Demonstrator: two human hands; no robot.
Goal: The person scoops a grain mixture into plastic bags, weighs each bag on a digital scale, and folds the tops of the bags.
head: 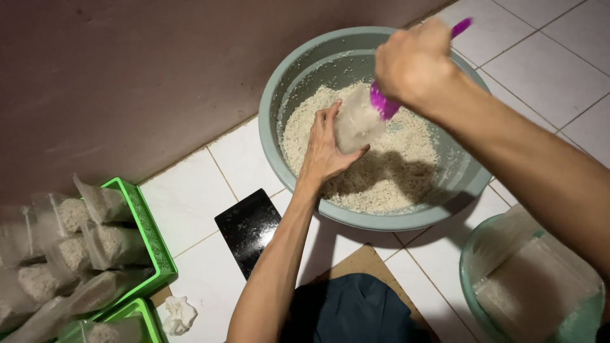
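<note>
A large grey-green basin (279, 95) on the tiled floor holds a bed of white rice (394, 171). Over the rice, my left hand (324, 149) grips a small clear plastic bag (357, 124) partly filled with rice, its mouth turned up. My right hand (416, 60) is closed around a purple scoop (384, 105) whose bowl sits at the bag's opening, and the purple handle tip sticks out above my fist.
A green basket (149, 235) at the lower left is packed with several filled rice bags. A flat black scale (249, 228) lies on the tiles beside the basin. A round tub (470, 267) with empty plastic bags sits lower right. A crumpled white tissue (179, 314) lies nearby.
</note>
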